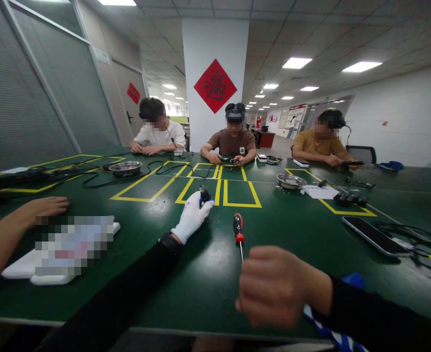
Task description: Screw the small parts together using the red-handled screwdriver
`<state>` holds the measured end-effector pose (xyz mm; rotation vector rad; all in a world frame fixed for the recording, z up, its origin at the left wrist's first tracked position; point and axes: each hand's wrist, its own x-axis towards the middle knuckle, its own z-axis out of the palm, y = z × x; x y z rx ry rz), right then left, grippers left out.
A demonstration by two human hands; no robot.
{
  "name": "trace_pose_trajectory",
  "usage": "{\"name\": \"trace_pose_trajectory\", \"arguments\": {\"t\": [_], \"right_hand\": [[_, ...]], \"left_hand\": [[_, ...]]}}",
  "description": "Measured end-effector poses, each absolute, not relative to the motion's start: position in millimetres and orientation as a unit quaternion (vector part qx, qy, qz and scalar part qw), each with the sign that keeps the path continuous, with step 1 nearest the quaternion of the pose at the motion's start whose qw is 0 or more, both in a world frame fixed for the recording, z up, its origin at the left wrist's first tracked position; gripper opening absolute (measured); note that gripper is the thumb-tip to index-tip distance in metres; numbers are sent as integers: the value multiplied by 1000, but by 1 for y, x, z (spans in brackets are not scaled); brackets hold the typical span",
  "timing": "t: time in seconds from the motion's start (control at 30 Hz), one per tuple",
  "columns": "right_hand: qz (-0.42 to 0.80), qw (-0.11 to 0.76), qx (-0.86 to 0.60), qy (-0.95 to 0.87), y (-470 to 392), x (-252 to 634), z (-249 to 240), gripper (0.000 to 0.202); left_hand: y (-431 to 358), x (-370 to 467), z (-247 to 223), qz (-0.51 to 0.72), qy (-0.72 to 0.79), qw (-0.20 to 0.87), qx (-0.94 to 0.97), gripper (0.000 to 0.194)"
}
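My left hand (193, 215), in a white glove with blue at the fingers, is closed around a small black part with a metallic end (202, 190). Its exact kind is unclear. A dark watch or band circles that wrist. My right hand (274, 286) is bare, curled into a fist and slightly blurred, nearer to me. Just beyond it is a screwdriver (239, 229) with a black and red handle. The shaft runs down behind the fist, and I cannot tell whether the fingers touch it. Whatever the fist may contain is hidden.
On the right are a phone (375, 236), black cables (413, 232) and several black parts (351, 199). Metal bowls (290, 181) (125, 167) stand farther back. A co-worker's hand (49, 208) rests at left, near a white pixelated object (17, 269). Three people sit across the green table.
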<state>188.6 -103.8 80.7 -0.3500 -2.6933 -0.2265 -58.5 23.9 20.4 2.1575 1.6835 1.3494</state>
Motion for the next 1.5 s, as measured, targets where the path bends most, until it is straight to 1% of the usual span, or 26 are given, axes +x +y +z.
{"name": "trace_pose_trajectory", "arguments": {"t": [0.07, 0.13, 0.17, 0.2, 0.3, 0.43, 0.67, 0.7, 0.87, 0.97, 1.03, 1.07, 1.17, 1.2, 1.27, 1.33, 1.5], "right_hand": [[-108, 187, -155, -964, -72, 181, 80, 27], [-93, 218, -278, -931, -38, 174, 69, 19], [-57, 247, -340, -906, -23, 172, 60, 17], [-20, 269, -390, -880, -10, 171, 50, 20], [58, 284, -473, -832, 11, 172, 22, 24], [95, 241, -477, -840, 12, 179, 7, 27], [113, 227, -499, -829, 14, 179, 10, 29], [112, 222, -501, -829, 15, 179, 11, 29], [105, 202, -493, -840, 20, 180, 10, 31], [103, 203, -488, -842, 21, 182, 9, 31], [99, 206, -489, -842, 22, 183, 8, 31], [98, 207, -489, -842, 22, 184, 8, 31], [102, 208, -482, -845, 23, 185, 8, 30], [103, 209, -478, -847, 23, 186, 8, 30], [105, 212, -472, -849, 24, 187, 8, 31], [105, 216, -468, -850, 26, 188, 7, 31], [105, 220, -462, -853, 28, 189, 6, 32]], "left_hand": [[38, -87, 19, 449, 587, 45, 672, 33], [50, -117, 14, 428, 631, 25, 646, 35], [55, -132, 11, 415, 648, 14, 639, 34], [60, -145, 8, 398, 654, 6, 643, 34], [70, -173, -1, 366, 659, 0, 657, 36], [79, -185, -5, 370, 677, 31, 636, 40], [89, -194, -1, 361, 727, -48, 583, 36], [90, -196, 0, 354, 730, -49, 582, 35], [84, -198, 5, 343, 728, 29, 593, 29], [77, -198, 12, 332, 728, 16, 599, 29], [74, -200, 20, 315, 733, -14, 603, 31], [74, -201, 24, 296, 736, -37, 608, 32], [77, -206, 37, 144, 725, -133, 660, 35], [79, -208, 41, 90, 706, -146, 687, 36], [83, -210, 47, 49, 691, -137, 708, 40], [87, -211, 52, 36, 682, -128, 719, 35], [96, -209, 59, 25, 656, -112, 746, 9]]}}
